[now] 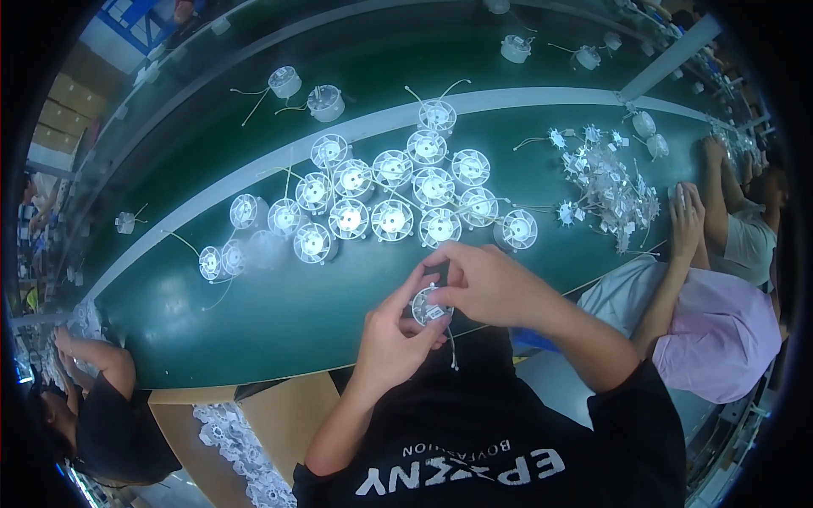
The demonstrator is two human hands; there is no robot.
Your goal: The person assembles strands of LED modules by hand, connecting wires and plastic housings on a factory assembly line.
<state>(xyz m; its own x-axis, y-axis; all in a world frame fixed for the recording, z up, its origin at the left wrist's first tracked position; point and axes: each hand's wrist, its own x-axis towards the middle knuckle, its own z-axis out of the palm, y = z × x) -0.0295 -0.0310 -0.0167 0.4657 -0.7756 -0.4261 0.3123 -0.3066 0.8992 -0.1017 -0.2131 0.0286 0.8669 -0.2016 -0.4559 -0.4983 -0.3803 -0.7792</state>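
Observation:
Close to my body, above the table's near edge, both hands are around a small round white plastic housing (421, 310) with a greyish insert inside it. My left hand (391, 334) cups it from the left and below, fingers curled. From the right, my right hand (491, 284) bends over it, thumb pressed on its open face and fingers at its far rim. A thin pale wire (454, 345) dangles below. Beyond my hands stand several white round spoked housings (392, 220) with wires, grouped on the green table (229, 334).
A heap of small star-shaped white parts (605, 182) with wires lies to the right. Several housings (325, 102) sit past the pale strip (500, 99). A cardboard box (182, 423) of white parts stands at lower left. Co-workers' arms (686, 220) flank me on both sides.

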